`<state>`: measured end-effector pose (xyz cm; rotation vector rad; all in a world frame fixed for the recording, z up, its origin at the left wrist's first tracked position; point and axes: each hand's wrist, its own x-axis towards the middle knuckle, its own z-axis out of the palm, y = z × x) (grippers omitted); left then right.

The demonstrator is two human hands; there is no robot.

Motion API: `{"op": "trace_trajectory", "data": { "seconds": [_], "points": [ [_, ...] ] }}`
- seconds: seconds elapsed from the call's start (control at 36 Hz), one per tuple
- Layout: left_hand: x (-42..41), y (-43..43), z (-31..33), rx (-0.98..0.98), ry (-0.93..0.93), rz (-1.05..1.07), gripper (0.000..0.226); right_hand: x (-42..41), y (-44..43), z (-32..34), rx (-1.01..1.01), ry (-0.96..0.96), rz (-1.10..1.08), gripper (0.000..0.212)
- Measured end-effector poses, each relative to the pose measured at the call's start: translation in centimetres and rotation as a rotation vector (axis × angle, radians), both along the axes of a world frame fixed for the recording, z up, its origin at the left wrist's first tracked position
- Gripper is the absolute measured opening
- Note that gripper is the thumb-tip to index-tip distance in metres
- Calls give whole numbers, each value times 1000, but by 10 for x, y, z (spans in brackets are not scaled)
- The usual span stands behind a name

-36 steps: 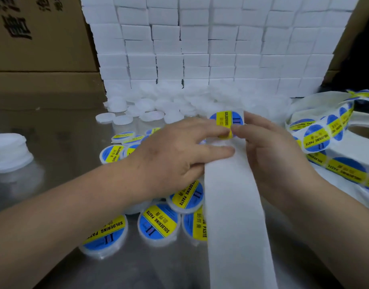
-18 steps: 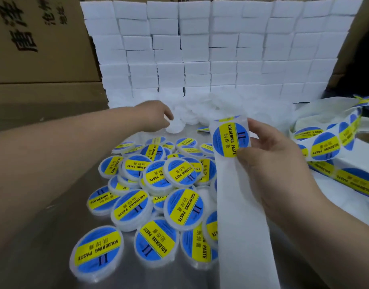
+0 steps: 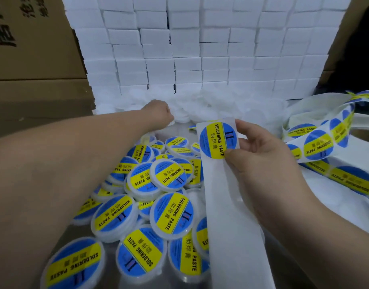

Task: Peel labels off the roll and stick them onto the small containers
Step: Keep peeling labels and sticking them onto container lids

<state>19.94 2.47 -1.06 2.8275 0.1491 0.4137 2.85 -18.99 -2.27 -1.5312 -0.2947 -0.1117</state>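
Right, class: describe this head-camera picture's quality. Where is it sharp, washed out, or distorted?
Head view: the wide-angle lens bows the wall of white rectangular boxes; the heap of plain white round containers by the left hand is washed out; the round blue-and-yellow label on the white paper strip the right hand pinches reads sharply; the labelled containers at the bottom edge look softer.

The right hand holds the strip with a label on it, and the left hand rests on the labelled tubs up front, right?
Not quite. The head view shows the left hand at the plain white tubs at the back, not on the labelled tubs. The right hand does hold the strip with a label on it.
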Motion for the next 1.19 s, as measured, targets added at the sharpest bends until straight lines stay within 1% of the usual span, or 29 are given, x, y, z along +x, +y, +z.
{"op": "trace_trajectory", "data": {
  "seconds": [0.11, 0.17, 0.19, 0.25, 0.31, 0.36, 0.42, 0.47, 0.53, 0.58, 0.61, 0.67, 0.69, 0.75, 0.81, 0.83, 0.89, 0.94, 1.0, 1.08, 1.11, 1.19],
  "points": [
    [-21, -7, 23, -705, -128, 68, 15, 1, 1, 0, -62, -21, -23, 24],
    [-44, -15, 36, -1065, -203, 52, 9, 1, 2, 0, -79, -16, -44, 19],
    [-56, -19, 40, -1203, -215, 16, 10, 2, 2, -1, -78, -13, -51, 19],
    [-84, -28, 47, -1382, -208, -78, 9, 0, 2, -1, -56, -9, -40, 18],
    [-111, -37, 52, -1427, -220, -125, 8, -1, 1, -1, -43, -25, -25, 19],
    [-137, -45, 54, -1350, -260, -163, 12, -1, 1, -1, -44, -57, -23, 21],
    [-163, -54, 53, -1212, -289, -254, 17, -1, 1, 0, -49, -85, -27, 24],
    [-186, -63, 46, -997, -308, -354, 20, -1, 2, 1, -50, -96, -19, 25],
    [-203, -70, 35, -763, -349, -409, 22, -1, 3, 2, -40, -103, -3, 25],
    [-213, -74, 26, -605, -371, -411, 13, -2, 4, 2, -47, -126, 8, 27],
    [-214, -74, 23, -525, -379, -391, 14, -2, 3, 1, -58, -140, 21, 29],
    [-213, -75, 17, -342, -391, -344, 30, -4, 4, 1, -72, -155, 68, 30],
    [-211, -74, 16, -282, -393, -326, 32, -5, 5, 2, -61, -156, 104, 32],
    [-209, -71, 14, -219, -377, -323, 31, -7, 6, 3, -23, -157, 188, 33],
    [-207, -69, 13, -151, -371, -341, 34, -8, 7, 3, 12, -160, 266, 30],
    [-207, -67, 12, -127, -370, -350, 36, -7, 7, 2, 17, -145, 293, 35],
    [-207, -66, 11, -142, -351, -367, 37, -6, 7, 1, 8, -107, 344, 53],
    [-208, -67, 10, -177, -340, -367, 35, -7, 7, 1, 16, -120, 430, 51],
    [-207, -66, 9, -181, -347, -356, 29, -9, 7, 1, 36, -120, 516, 48],
    [-207, -64, 9, -198, -347, -346, 15, -7, 6, -1, 43, -120, 532, 56],
    [-207, -63, 9, -208, -343, -343, 18, -6, 5, -2, 32, -110, 515, 59],
    [-208, -62, 11, -204, -341, -319, 42, -3, 5, -3, 7, -75, 431, 70]
  ]
}}
